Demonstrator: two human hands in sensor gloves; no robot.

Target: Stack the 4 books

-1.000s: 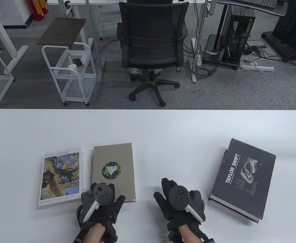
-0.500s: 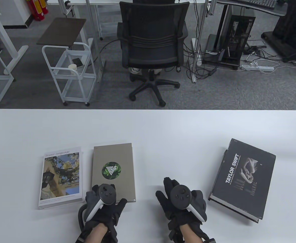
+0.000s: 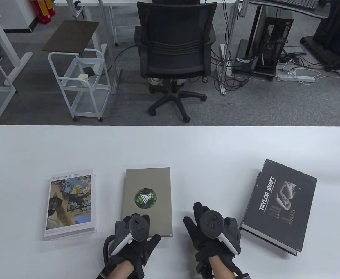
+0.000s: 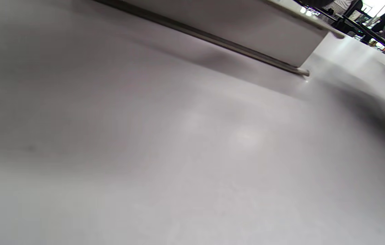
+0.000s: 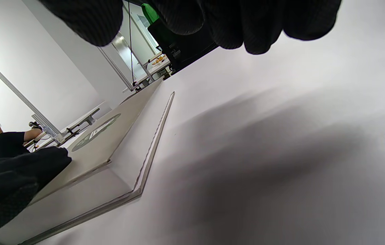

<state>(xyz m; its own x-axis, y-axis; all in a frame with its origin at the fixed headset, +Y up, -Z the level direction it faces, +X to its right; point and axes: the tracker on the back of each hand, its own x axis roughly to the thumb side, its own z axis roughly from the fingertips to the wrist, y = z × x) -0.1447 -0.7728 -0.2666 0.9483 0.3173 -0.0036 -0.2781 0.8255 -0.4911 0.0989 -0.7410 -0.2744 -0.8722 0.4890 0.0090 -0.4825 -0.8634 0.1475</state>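
Observation:
Three books show on the white table (image 3: pixel 187 151). A flower-cover book (image 3: pixel 69 203) lies at the left. A grey book with a green round emblem (image 3: pixel 148 200) lies in the middle. A thick black Taylor Swift book (image 3: pixel 278 203) lies at the right. My left hand (image 3: pixel 135 229) presses its fingers on the grey book's near edge. That book's near side shows in the left wrist view (image 4: pixel 240 27) and its cover in the right wrist view (image 5: pixel 110 136). My right hand (image 3: pixel 204 226) rests empty on the table between the grey and black books, its fingertips (image 5: pixel 253 30) apart.
Bare table lies behind the books, and between the flower book and the grey book. Beyond the far table edge stand an office chair (image 3: pixel 174 52) and a white cart (image 3: pixel 79 84) on the floor.
My left hand has slid the grey book to the right, away from the flower book and closer to my right hand. My right hand has shifted slightly right.

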